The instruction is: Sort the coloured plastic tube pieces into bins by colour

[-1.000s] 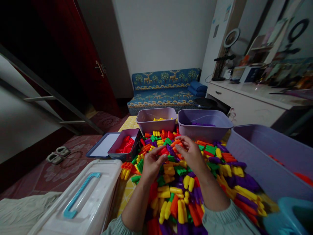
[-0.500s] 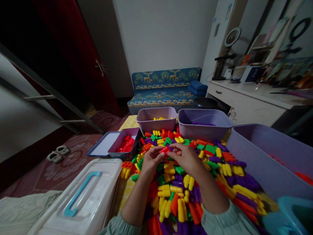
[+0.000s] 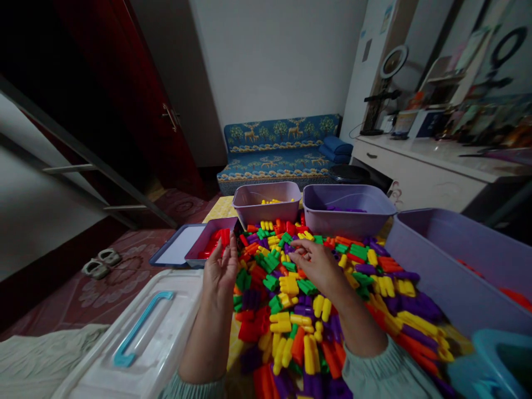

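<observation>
My left hand (image 3: pixel 222 269), palm turned up, grips a red plastic building block (image 3: pixel 225 236) between thumb and fingers. It is at the right side of a small purple bin (image 3: pixel 192 254) that holds red blocks (image 3: pixel 211 244). My right hand (image 3: pixel 316 263) hovers over the middle of the block pile, fingers bent and their tips a little apart, with nothing visible between them. Near its fingertips lie a purple block (image 3: pixel 287 249) and a green block (image 3: pixel 285 239). Yellow blocks (image 3: pixel 288 285) and more colours are strewn below both hands.
At the back stand a purple bin with yellow pieces (image 3: pixel 266 213) and another with purple pieces (image 3: pixel 349 221). A larger bin (image 3: pixel 449 271) with orange-red pieces is at right. A lidded white box (image 3: pixel 153 332) stands at left, a light blue container (image 3: pixel 499 360) at lower right.
My left hand has moved left, carrying the red block from between both hands to the small bin. My right hand has let go of that block and stayed nearly in place.
</observation>
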A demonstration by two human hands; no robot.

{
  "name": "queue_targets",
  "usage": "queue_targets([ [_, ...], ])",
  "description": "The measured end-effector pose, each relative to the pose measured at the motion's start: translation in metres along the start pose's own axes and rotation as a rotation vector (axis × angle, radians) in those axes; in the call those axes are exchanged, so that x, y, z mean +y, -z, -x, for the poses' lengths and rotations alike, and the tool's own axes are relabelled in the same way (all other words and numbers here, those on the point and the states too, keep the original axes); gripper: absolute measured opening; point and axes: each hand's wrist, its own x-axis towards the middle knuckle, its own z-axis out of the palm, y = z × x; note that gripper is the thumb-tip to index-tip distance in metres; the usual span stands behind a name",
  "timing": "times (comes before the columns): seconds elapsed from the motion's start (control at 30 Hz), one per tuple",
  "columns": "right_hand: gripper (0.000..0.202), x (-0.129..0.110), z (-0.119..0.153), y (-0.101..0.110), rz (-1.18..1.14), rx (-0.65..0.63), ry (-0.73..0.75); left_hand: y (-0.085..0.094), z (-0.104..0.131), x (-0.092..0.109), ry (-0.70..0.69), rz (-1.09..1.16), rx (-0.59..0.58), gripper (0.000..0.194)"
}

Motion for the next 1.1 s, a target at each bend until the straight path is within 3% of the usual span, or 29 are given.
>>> queue_targets([
  [0.2,0.028,0.002,0.0,0.002,0.039,0.004,-0.009,-0.006,0.015,0.01,0.073,0.128,0.037,0.052],
  [0.33,0.028,0.004,-0.001,0.005,0.115,0.03,-0.014,-0.003,0.013,0.003,0.054,0.007,0.007,0.054],
  [0.4,0.027,0.006,-0.001,0.005,0.159,0.026,-0.02,0.003,0.008,-0.008,0.002,-0.204,-0.087,0.048],
  [0.5,0.026,0.008,-0.001,0.005,0.205,-0.017,-0.034,0.015,0.001,-0.032,-0.141,-0.751,-0.369,0.041],
  [0.63,0.025,0.009,0.001,0.002,0.267,-0.091,-0.029,0.029,0.002,-0.057,-0.549,-1.539,-0.703,0.037],
  [0.73,0.024,0.007,0.002,0.0,0.329,-0.143,-0.029,0.034,0.006,-0.065,-0.723,-1.823,-0.806,0.041],
  [0.8,0.024,0.004,0.003,-0.002,0.341,-0.166,-0.028,0.034,0.006,-0.065,-0.757,-1.844,-0.787,0.042],
  [0.9,0.027,0.002,0.003,-0.004,0.311,-0.165,-0.029,0.034,0.003,-0.065,-0.706,-1.661,-0.691,0.036],
  [1.0,0.038,0.002,0.003,-0.006,0.244,-0.125,-0.038,0.032,0.0,-0.065,-0.475,-1.326,-0.624,0.03],
  [1.1,0.046,0.0,0.003,-0.008,0.148,-0.097,-0.029,0.027,0.002,-0.067,-0.189,-1.02,-0.604,0.045],
])
